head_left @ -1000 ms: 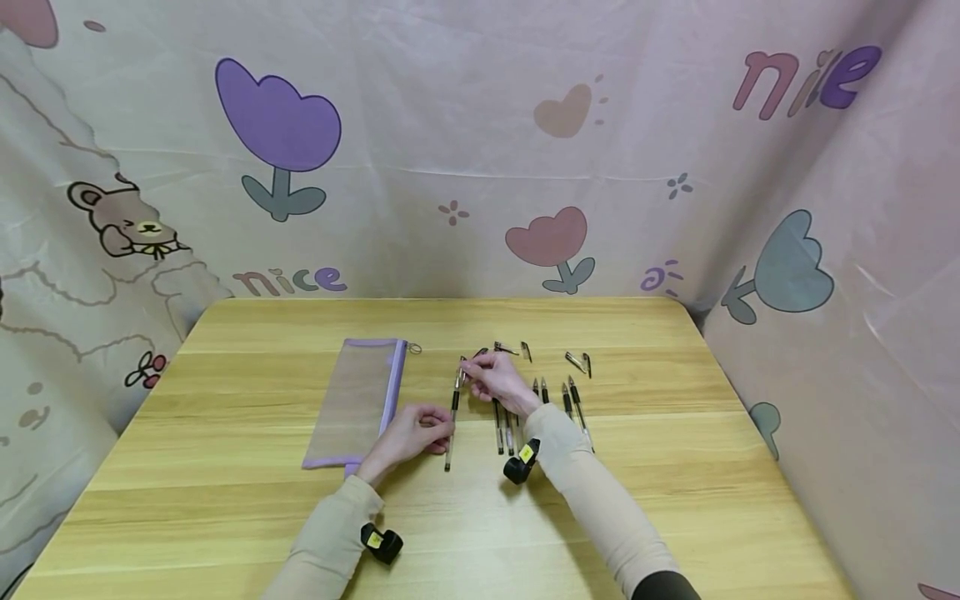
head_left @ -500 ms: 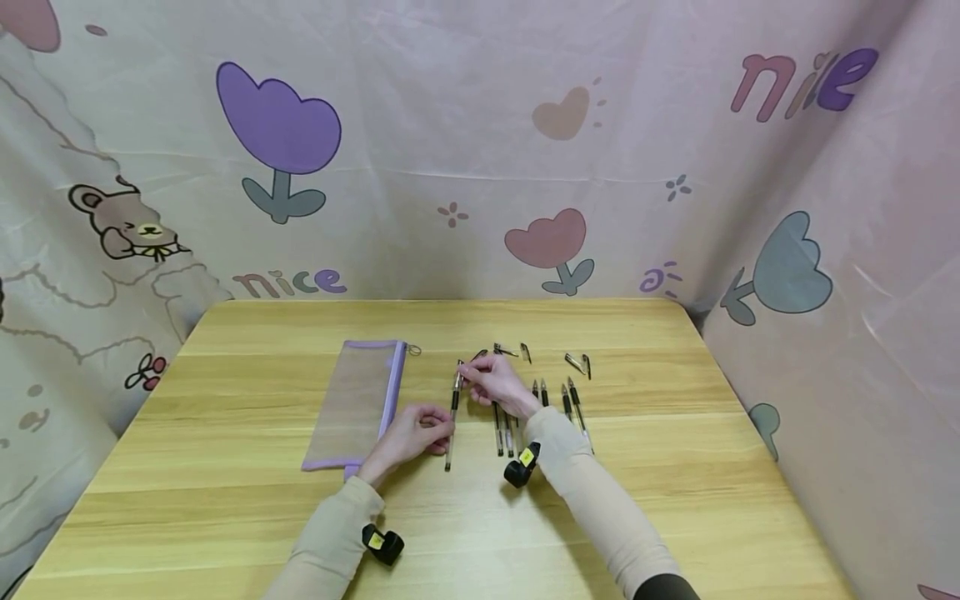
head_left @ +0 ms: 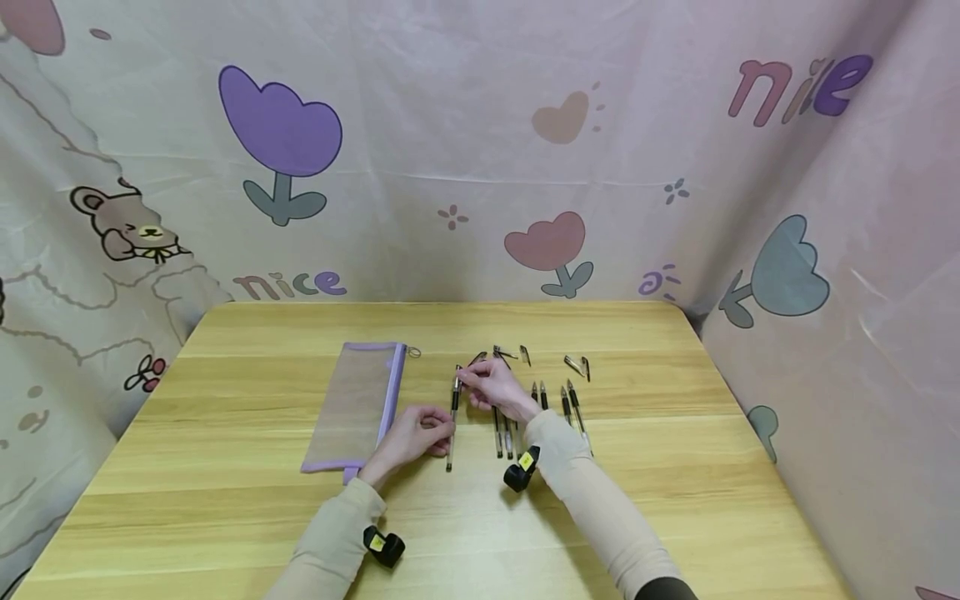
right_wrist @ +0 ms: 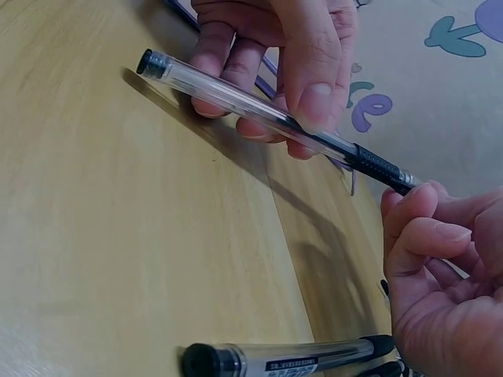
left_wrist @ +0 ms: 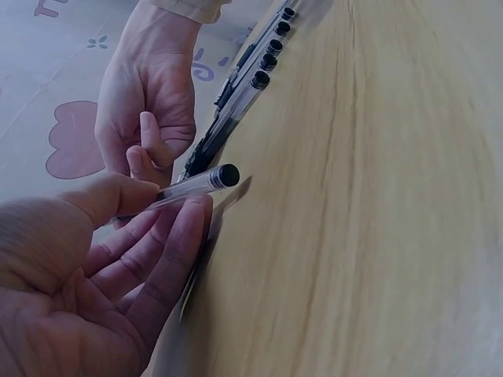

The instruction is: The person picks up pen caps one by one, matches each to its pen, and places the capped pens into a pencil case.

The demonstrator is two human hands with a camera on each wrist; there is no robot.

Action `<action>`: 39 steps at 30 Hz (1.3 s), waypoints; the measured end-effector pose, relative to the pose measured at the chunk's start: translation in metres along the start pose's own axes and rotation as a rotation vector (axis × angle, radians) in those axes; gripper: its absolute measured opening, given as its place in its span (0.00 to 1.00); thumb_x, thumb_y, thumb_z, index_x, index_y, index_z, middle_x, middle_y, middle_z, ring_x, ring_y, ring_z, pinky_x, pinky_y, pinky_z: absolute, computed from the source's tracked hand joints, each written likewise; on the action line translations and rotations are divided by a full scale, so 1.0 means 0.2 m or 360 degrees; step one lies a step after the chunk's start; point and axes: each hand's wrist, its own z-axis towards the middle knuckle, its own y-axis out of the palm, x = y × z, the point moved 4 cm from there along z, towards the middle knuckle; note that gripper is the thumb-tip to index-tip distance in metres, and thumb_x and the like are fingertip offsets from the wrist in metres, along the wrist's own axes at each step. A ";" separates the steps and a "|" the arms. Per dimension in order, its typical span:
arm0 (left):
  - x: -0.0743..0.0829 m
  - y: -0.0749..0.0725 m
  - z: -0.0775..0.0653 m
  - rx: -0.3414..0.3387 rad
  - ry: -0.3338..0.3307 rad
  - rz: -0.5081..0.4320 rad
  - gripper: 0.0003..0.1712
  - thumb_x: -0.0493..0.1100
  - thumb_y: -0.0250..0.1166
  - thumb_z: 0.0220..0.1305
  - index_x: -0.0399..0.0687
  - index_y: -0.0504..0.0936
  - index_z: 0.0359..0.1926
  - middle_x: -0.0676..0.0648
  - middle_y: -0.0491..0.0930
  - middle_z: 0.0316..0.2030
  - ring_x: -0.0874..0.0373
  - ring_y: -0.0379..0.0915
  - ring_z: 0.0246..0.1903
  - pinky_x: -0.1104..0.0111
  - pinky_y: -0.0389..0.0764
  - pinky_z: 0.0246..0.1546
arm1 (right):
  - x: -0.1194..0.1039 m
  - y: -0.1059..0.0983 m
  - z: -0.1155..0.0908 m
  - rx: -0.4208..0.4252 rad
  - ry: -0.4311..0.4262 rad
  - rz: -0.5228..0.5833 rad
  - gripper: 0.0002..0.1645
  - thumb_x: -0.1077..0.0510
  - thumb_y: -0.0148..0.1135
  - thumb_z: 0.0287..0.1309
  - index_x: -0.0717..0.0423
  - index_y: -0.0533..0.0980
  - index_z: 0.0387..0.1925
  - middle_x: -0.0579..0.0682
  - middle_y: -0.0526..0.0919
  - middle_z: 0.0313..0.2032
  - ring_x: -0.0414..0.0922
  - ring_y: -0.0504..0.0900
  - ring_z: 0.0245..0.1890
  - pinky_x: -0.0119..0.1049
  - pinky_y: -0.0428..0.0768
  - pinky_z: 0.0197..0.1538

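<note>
A clear-barrelled gel pen (head_left: pixel 455 402) with a black grip and black end plug is held between both hands over the wooden table. My left hand (head_left: pixel 412 433) pinches its barrel between thumb and fingers, the plugged end sticking out toward me. At the pen's far end, the thumb and fingertips of my right hand (head_left: pixel 498 387) pinch just beyond the black grip. In the right wrist view, the pen (right_wrist: pixel 236 98) slants above its own shadow, and my right fingers (right_wrist: pixel 420 204) hide its tip end. The left wrist view shows the plug (left_wrist: pixel 225 175) close up.
Several similar pens (head_left: pixel 498 437) lie to the right, partly under my right hand and forearm. Loose pen caps (head_left: pixel 573 364) lie behind them. A mesh pouch (head_left: pixel 348 408) with purple trim lies flat at left. A patterned curtain (head_left: pixel 420 125) stands behind the table (head_left: pixel 247 400).
My right fingers have shifted slightly along the pen toward my left hand. My left hand keeps its pinch, and the head view has tilted up a little.
</note>
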 end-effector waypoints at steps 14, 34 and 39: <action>0.00 0.00 0.01 0.0029 -0.0013 0.0000 0.11 0.33 0.61 0.69 0.24 0.79 0.45 0.41 0.85 0.29 0.62 0.81 0.24 0.69 0.88 0.31 | 0.00 0.02 -0.01 -0.0028 -0.0042 -0.0047 0.18 0.60 0.56 0.72 0.74 0.78 0.50 0.46 0.81 0.25 0.35 0.72 0.14 0.24 0.66 0.17; 0.01 0.03 -0.01 0.0067 0.0006 0.0082 0.14 0.35 0.59 0.70 0.22 0.78 0.46 0.33 0.84 0.31 0.61 0.79 0.25 0.68 0.87 0.30 | 0.01 0.03 -0.01 0.0021 -0.0040 -0.0076 0.16 0.62 0.56 0.71 0.74 0.79 0.48 0.46 0.79 0.21 0.35 0.72 0.14 0.25 0.66 0.17; -0.01 0.03 0.00 0.0118 0.0003 0.0105 0.12 0.34 0.59 0.70 0.24 0.79 0.44 0.35 0.84 0.29 0.62 0.78 0.23 0.71 0.86 0.29 | 0.02 0.04 0.00 0.0053 -0.0037 -0.0086 0.16 0.63 0.56 0.71 0.74 0.79 0.48 0.45 0.80 0.20 0.35 0.74 0.15 0.24 0.68 0.17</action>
